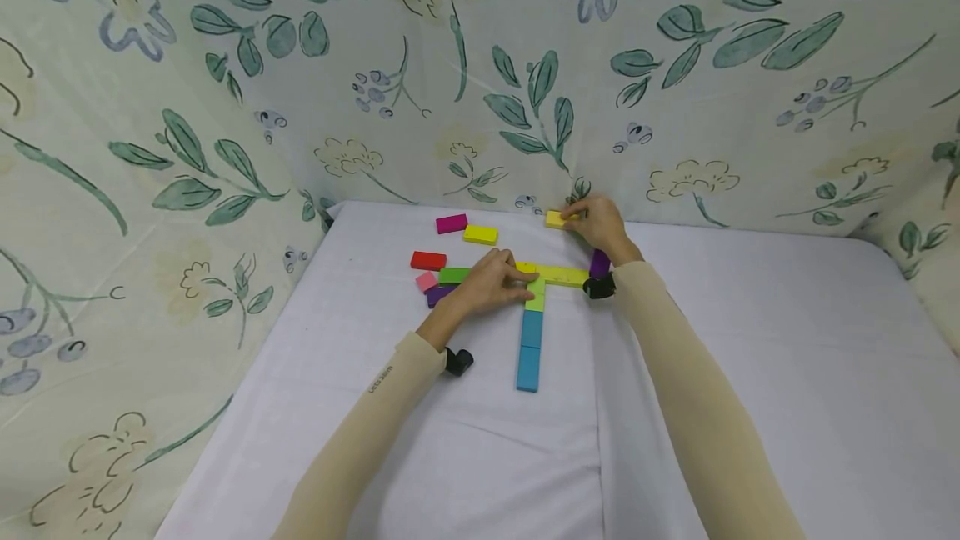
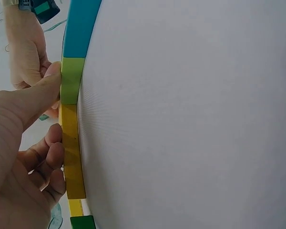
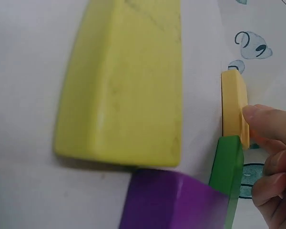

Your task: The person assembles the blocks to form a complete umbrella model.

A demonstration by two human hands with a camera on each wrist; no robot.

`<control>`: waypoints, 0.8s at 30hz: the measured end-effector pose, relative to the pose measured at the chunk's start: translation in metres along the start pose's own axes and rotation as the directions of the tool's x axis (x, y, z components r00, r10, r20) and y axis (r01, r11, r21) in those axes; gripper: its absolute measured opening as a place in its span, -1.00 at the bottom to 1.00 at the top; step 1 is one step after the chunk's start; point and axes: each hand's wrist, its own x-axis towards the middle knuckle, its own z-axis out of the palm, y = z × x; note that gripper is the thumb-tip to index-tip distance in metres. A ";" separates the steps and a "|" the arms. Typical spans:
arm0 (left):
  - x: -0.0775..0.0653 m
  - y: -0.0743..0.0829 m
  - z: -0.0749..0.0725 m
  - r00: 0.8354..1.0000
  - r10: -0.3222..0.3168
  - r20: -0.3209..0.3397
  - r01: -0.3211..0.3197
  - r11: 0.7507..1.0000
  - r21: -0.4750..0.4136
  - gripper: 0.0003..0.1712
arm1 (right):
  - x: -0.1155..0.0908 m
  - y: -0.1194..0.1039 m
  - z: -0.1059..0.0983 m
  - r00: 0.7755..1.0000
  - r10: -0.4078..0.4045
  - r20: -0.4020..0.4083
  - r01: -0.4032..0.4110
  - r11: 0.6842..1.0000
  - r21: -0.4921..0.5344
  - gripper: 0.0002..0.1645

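Observation:
At the far edge of the table, my right hand (image 1: 602,227) pinches a light orange block (image 1: 555,219) between thumb and fingers. The block meets the end of a dark green block (image 3: 227,164) in the right wrist view. My left hand (image 1: 491,282) touches the joined blocks from above. Its thumb rests at the lime-green block (image 2: 72,81), and other fingertips touch an orange-yellow block (image 2: 74,152). Two blue blocks (image 1: 530,348) run toward me from the lime one. A pale yellow block (image 1: 566,276) extends right, with a purple block (image 1: 600,263) beyond its end.
Loose blocks lie to the left: magenta (image 1: 452,224), yellow (image 1: 481,234), red (image 1: 428,260), pink (image 1: 426,282) and dark purple (image 1: 439,297). A green block (image 1: 453,275) sits beside my left hand. Behind the white-covered table (image 1: 735,340) hangs a floral cloth (image 1: 450,123).

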 end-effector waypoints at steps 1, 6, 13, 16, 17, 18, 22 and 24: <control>0.000 0.000 0.000 1.000 0.002 0.001 -0.002 1.000 0.003 -0.47 | -0.001 0.001 0.000 1.000 -0.007 -0.005 0.007 1.000 0.000 -0.74; 0.000 -0.001 0.000 1.000 -0.010 0.009 0.010 1.000 0.007 -0.46 | -0.010 0.004 -0.006 0.997 -0.048 -0.057 0.050 0.998 0.038 -0.69; 0.000 -0.001 -0.001 1.000 -0.008 0.010 0.008 1.000 0.011 -0.45 | -0.046 0.000 -0.004 0.994 -0.058 -0.097 0.068 0.993 0.098 -0.66; 0.000 0.000 -0.002 1.000 -0.009 0.009 0.008 1.000 0.012 -0.45 | -0.069 -0.001 0.002 0.996 -0.056 -0.063 0.063 0.990 0.126 -0.62; 0.000 0.001 -0.002 1.000 -0.008 0.009 0.008 1.000 0.012 -0.45 | -0.076 -0.001 0.005 0.998 -0.054 -0.042 0.059 0.988 0.145 -0.61; 0.000 0.001 -0.002 1.000 -0.010 0.009 0.009 1.000 0.015 -0.46 | -0.084 -0.001 0.009 0.998 -0.055 -0.020 0.058 0.984 0.168 -0.60; -0.001 0.003 -0.003 1.000 -0.017 0.009 0.017 1.000 0.007 -0.48 | -0.107 -0.001 0.023 0.993 -0.073 0.094 0.044 0.959 0.279 -0.55; 0.000 0.004 -0.002 1.000 -0.016 0.005 0.016 1.000 0.006 -0.49 | -0.114 -0.001 0.030 0.990 -0.079 0.114 0.041 0.950 0.309 -0.53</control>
